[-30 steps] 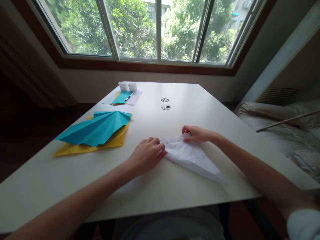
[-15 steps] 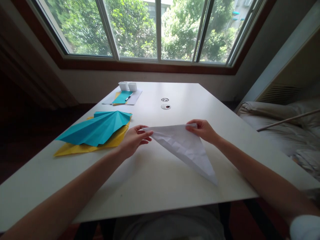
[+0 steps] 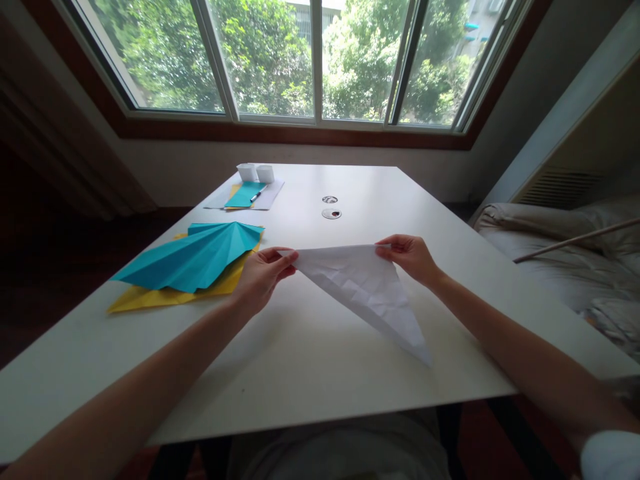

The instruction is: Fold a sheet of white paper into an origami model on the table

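Note:
A folded, creased sheet of white paper [image 3: 360, 280], triangular in outline, is held up by its top edge between my two hands. My left hand [image 3: 263, 277] pinches its left corner between thumb and fingers. At the top right corner, my right hand [image 3: 407, 257] grips the same edge in a pinch. The paper's lower point hangs toward the front right of the white table [image 3: 300, 393]. I cannot tell whether that point touches the tabletop.
Left of my hands, pleated blue paper [image 3: 200, 257] lies over yellow paper [image 3: 150, 300]. Farther back are two small white containers [image 3: 265, 174], blue paper [image 3: 243, 195] and a pen [image 3: 259, 193]. Two round inserts [image 3: 331, 214] sit in the tabletop. A padded seat [image 3: 540, 247] stands at right.
Both hands have risen slightly, and the left has drawn a little to the left. The paper's top edge is straighter, and its lower point has shifted slightly up and left.

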A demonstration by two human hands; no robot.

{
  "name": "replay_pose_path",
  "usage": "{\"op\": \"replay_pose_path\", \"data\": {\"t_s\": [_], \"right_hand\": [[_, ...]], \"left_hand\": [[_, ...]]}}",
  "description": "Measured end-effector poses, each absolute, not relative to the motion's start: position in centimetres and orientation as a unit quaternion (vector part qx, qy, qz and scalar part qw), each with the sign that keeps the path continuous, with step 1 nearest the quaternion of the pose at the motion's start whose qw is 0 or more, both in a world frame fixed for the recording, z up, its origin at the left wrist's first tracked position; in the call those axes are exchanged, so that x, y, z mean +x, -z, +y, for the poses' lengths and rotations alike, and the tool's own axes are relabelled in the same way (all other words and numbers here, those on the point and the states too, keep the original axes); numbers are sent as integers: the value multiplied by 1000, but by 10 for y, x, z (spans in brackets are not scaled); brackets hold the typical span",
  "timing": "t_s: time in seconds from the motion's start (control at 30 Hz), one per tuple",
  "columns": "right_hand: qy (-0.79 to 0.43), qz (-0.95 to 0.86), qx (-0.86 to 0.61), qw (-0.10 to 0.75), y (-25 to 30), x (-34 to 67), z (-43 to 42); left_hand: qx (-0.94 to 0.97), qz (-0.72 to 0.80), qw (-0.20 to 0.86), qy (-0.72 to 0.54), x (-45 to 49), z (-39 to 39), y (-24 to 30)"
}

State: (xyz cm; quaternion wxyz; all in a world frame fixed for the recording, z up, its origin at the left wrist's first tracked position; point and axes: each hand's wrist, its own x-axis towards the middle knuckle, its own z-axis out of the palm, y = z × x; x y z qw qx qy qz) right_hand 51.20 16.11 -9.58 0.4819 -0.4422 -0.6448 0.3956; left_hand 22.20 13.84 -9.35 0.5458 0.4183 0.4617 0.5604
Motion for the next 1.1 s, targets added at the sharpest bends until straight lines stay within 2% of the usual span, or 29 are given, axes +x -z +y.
{"op": "replay_pose_path", "data": {"t_s": [0.33, 0.73, 1.1], "right_hand": [[-424, -617, -456, 481, 96, 517, 166], [-363, -646, -454, 495, 93, 518, 165], [-363, -645, -465, 485, 93, 527, 171]], "left_hand": [[424, 444, 532, -583, 220, 142, 99], [376, 506, 575, -522, 218, 143, 98], [447, 472, 527, -548, 222, 137, 95]]}}
